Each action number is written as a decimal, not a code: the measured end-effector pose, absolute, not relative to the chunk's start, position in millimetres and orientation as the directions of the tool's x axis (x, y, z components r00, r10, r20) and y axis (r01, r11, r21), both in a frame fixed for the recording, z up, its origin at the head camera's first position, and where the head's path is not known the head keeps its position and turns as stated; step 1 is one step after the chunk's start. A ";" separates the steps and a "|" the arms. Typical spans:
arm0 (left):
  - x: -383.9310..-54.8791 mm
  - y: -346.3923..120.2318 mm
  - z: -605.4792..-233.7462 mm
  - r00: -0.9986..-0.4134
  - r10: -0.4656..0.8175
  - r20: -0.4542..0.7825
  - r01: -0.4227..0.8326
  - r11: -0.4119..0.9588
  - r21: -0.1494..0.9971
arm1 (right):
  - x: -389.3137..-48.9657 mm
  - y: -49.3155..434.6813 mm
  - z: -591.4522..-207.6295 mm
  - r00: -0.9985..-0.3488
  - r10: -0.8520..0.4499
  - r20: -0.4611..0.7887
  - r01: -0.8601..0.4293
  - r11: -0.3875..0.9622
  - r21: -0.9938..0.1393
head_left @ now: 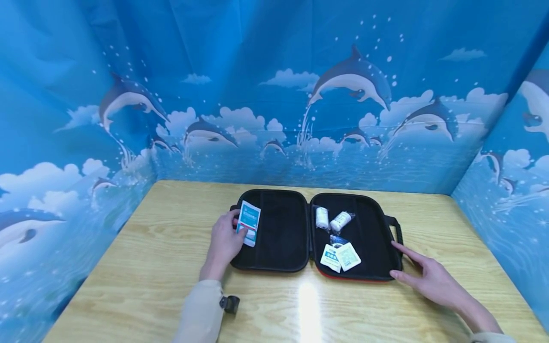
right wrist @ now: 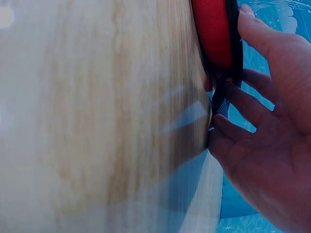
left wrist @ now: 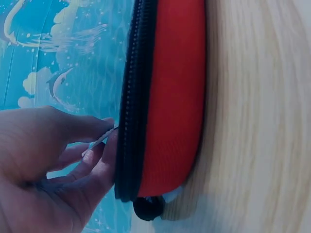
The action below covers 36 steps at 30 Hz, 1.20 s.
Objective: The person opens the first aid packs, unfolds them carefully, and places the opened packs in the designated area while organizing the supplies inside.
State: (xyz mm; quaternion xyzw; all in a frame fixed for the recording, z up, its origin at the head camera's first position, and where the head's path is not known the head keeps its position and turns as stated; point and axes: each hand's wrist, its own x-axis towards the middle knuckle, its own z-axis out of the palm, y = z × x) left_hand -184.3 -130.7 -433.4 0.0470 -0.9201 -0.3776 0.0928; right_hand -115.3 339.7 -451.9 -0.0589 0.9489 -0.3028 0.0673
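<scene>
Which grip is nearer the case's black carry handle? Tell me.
Right. The right grip is beside the carry handle; the left grip is across the open case, pinching the teal packet.

Worktop (head_left: 150, 247): pale grained wood, glossy. Directly on it: one case (head_left: 283, 231), red outside, black inside, lying open towards twelve o'clock.

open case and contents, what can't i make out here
Head: print on the teal packet, too small, partly under the left hand.
Head: lower part of the dark packet, under square packets.
Left wrist: inside of the case, hidden by its red side.
Right wrist: rest of the case, cut off by the top edge.
</scene>
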 end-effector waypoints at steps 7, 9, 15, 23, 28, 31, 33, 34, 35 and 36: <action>-184.5 -125.6 -429.9 -0.980 -0.180 0.082 -0.078 0.734 0.675 | -115.0 340.2 -452.2 -0.983 -0.157 -0.098 -0.072 0.812 -0.579; -184.6 -124.9 -428.6 -0.981 -0.188 0.056 -0.103 0.734 0.671 | -114.4 339.9 -451.7 -0.983 -0.155 -0.095 -0.072 0.810 -0.582; -185.6 -123.3 -428.5 -0.987 -0.161 0.017 -0.108 0.734 0.670 | -113.2 340.1 -451.4 -0.985 -0.154 -0.081 -0.078 0.806 -0.586; -188.0 -116.8 -431.1 -0.995 -0.100 0.016 -0.063 0.733 0.677 | -114.7 339.7 -452.6 -0.985 -0.157 -0.073 -0.087 0.813 -0.576; -190.0 -113.1 -432.4 -0.997 -0.072 0.029 -0.032 0.723 0.690 | -115.4 340.4 -452.7 -0.984 -0.166 -0.061 -0.099 0.803 -0.588; -190.6 -110.7 -433.8 -0.999 -0.045 0.008 -0.027 0.720 0.694 | -115.3 341.0 -452.6 -0.983 -0.172 -0.060 -0.102 0.795 -0.598; -191.0 -108.6 -435.1 -0.999 -0.033 -0.006 -0.028 0.723 0.691 | -115.2 341.2 -453.0 -0.983 -0.172 -0.064 -0.100 0.794 -0.599; -191.0 -107.1 -435.4 -0.999 -0.029 -0.014 -0.031 0.726 0.687 | -115.2 341.2 -453.3 -0.983 -0.172 -0.067 -0.098 0.795 -0.599; -191.1 -105.4 -435.4 -0.999 -0.029 -0.026 -0.039 0.726 0.687 | -115.1 341.4 -453.7 -0.983 -0.171 -0.070 -0.096 0.794 -0.600; -191.2 -103.9 -435.5 -0.999 -0.032 -0.036 -0.048 0.729 0.683 | -115.0 341.5 -454.2 -0.983 -0.171 -0.072 -0.094 0.795 -0.600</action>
